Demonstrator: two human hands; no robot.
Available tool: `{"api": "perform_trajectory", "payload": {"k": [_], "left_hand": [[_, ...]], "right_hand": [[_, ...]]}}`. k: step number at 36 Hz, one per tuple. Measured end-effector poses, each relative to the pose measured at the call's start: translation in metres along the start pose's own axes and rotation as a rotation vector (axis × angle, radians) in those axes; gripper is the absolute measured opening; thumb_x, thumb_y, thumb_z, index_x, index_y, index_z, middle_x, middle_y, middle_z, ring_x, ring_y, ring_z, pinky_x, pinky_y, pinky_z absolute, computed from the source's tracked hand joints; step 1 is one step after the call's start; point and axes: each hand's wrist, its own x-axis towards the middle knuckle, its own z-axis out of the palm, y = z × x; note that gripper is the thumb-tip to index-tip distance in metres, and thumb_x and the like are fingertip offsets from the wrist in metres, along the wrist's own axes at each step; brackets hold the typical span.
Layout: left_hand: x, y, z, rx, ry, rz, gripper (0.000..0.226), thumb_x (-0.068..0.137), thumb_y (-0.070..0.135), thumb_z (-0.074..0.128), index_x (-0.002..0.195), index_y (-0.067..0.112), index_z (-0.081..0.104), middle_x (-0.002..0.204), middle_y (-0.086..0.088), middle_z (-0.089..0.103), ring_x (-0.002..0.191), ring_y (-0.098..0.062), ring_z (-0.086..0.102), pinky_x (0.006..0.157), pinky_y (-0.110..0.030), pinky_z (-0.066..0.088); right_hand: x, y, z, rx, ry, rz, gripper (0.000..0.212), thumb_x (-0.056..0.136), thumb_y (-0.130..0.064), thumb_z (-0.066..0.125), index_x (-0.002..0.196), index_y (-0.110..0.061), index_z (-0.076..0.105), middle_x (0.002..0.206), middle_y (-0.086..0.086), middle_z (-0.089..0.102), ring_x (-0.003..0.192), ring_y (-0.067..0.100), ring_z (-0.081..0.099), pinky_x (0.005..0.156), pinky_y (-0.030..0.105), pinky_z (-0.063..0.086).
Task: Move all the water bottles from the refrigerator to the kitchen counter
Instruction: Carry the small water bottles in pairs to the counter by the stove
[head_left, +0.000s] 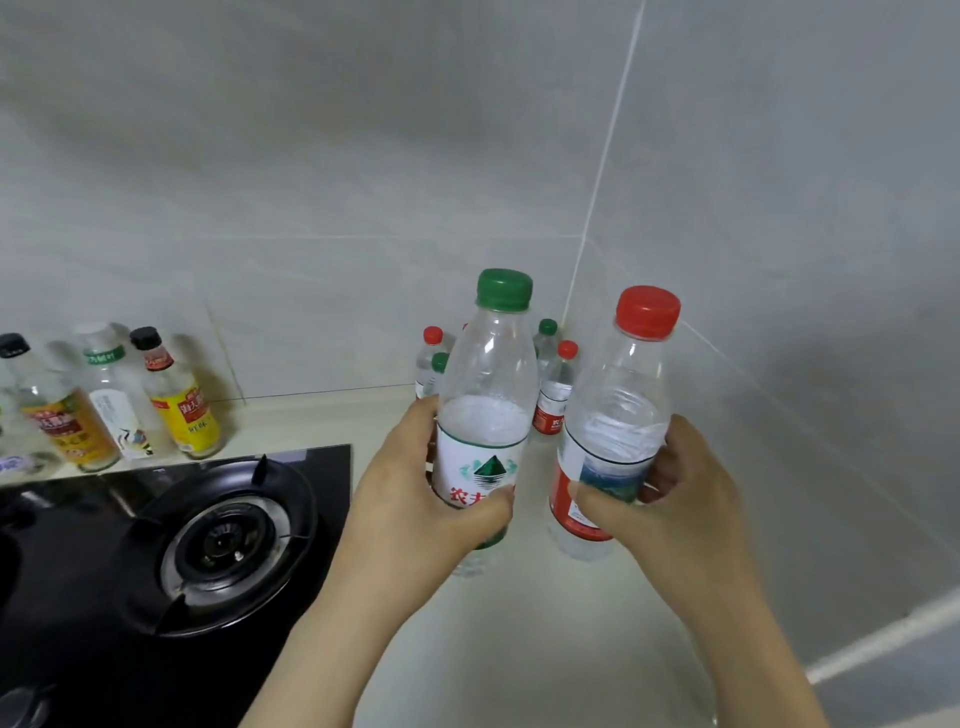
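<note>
My left hand (415, 499) grips a green-capped water bottle (488, 379) around its white label, upright above the pale kitchen counter (530, 649). My right hand (670, 499) holds a red-capped water bottle (623, 395) by its red label, tilted slightly right. Both bottles are partly full. Behind them, in the wall corner, several more water bottles (558, 384) with red and green caps stand on the counter, partly hidden. The refrigerator is out of view.
A black gas stove (208, 540) with a round burner fills the lower left. Several condiment bottles (176, 400) stand along the tiled wall behind it. Grey tiled walls (779, 260) close the counter at the back and right.
</note>
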Motion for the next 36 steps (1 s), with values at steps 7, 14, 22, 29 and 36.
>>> {"api": "perform_trajectory", "payload": {"k": [7, 14, 22, 29, 36], "left_hand": [[0.035, -0.005, 0.02, 0.027, 0.021, -0.019, 0.053, 0.065, 0.022, 0.081, 0.103, 0.042, 0.05, 0.089, 0.021, 0.065, 0.083, 0.008, 0.059, 0.059, -0.006, 0.046], [0.073, -0.014, 0.046, 0.061, 0.02, -0.039, 0.057, 0.065, 0.023, 0.081, 0.109, 0.04, 0.05, 0.093, 0.019, 0.066, 0.086, 0.01, 0.058, 0.063, -0.006, 0.047], [0.113, -0.039, 0.078, 0.13, -0.005, -0.073, 0.054, 0.064, 0.023, 0.082, 0.103, 0.037, 0.048, 0.09, 0.02, 0.064, 0.086, 0.014, 0.055, 0.063, -0.003, 0.045], [0.142, -0.068, 0.101, 0.175, -0.032, -0.111, 0.058, 0.061, 0.024, 0.083, 0.106, 0.035, 0.048, 0.089, 0.022, 0.063, 0.085, 0.011, 0.055, 0.065, -0.004, 0.044], [0.167, -0.094, 0.117, 0.207, -0.073, -0.134, 0.063, 0.06, 0.024, 0.084, 0.104, 0.041, 0.043, 0.092, 0.03, 0.058, 0.089, 0.018, 0.053, 0.065, -0.001, 0.042]], "right_hand": [[0.042, 0.012, -0.001, 0.039, -0.022, -0.015, 0.049, 0.053, -0.032, 0.078, 0.095, -0.039, 0.054, 0.089, -0.03, 0.064, 0.082, -0.004, 0.063, 0.068, 0.022, 0.053], [0.089, 0.033, -0.003, 0.062, -0.026, -0.012, 0.051, 0.051, -0.036, 0.076, 0.097, -0.038, 0.054, 0.091, -0.027, 0.065, 0.083, 0.004, 0.065, 0.075, 0.034, 0.057], [0.13, 0.071, 0.001, 0.059, -0.003, 0.029, 0.049, 0.055, -0.026, 0.08, 0.097, -0.031, 0.056, 0.086, -0.023, 0.067, 0.077, 0.005, 0.065, 0.07, 0.034, 0.056], [0.157, 0.103, 0.012, 0.07, -0.012, 0.075, 0.048, 0.055, -0.02, 0.082, 0.095, -0.029, 0.056, 0.085, -0.018, 0.069, 0.074, 0.002, 0.065, 0.064, 0.026, 0.052], [0.174, 0.124, 0.024, 0.048, -0.009, 0.113, 0.049, 0.055, -0.026, 0.081, 0.097, -0.03, 0.056, 0.087, -0.024, 0.067, 0.078, 0.002, 0.065, 0.068, 0.03, 0.056]]}}
